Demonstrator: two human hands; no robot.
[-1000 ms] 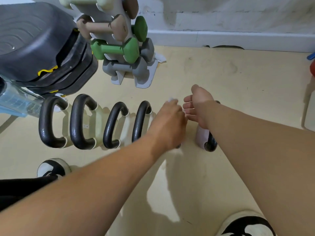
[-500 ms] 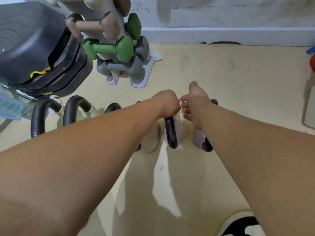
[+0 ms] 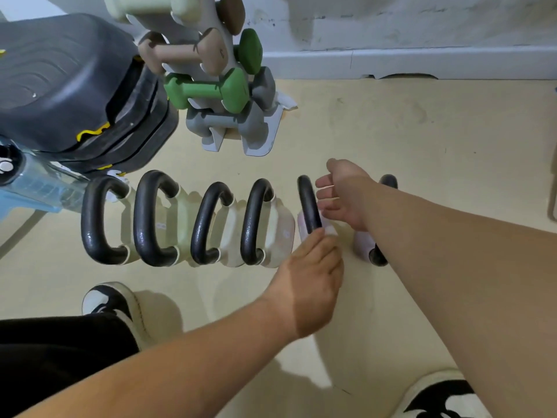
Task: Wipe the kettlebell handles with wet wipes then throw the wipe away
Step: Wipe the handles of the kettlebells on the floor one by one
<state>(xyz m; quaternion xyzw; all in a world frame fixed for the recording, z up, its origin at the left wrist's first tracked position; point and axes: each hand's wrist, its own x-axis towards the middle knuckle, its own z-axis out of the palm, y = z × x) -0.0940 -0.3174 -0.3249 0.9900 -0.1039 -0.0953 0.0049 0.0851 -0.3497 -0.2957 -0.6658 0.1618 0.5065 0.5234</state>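
Nearest me, the person's two shoes [image 3: 113, 300] stand on the floor [image 3: 391, 131], one to either side of their reaching arms. Just beyond, the left hand [image 3: 310, 285] has its fingers closed around a white wet wipe [image 3: 330, 230], pressed against the near end of the fifth kettlebell handle [image 3: 309, 203] in the row. The right hand [image 3: 343, 191] sits just past that, beside the same handle, fingers loosely curled and apart, gripping nothing that I can see (it may be steadying the bell, though I cannot tell whether it touches). A sixth kettlebell [image 3: 376, 251] is mostly hidden under the right forearm.

To the left, four more black handles [image 3: 150, 218] stand in line; whether they have been wiped, nothing shows. My guess is that the job is partway along: this handle is in hand, at least the sixth probably remains, and the wipe is not yet binned. No bin is in view.

Farther back stand a dumbbell rack [image 3: 223, 86] and the wall.
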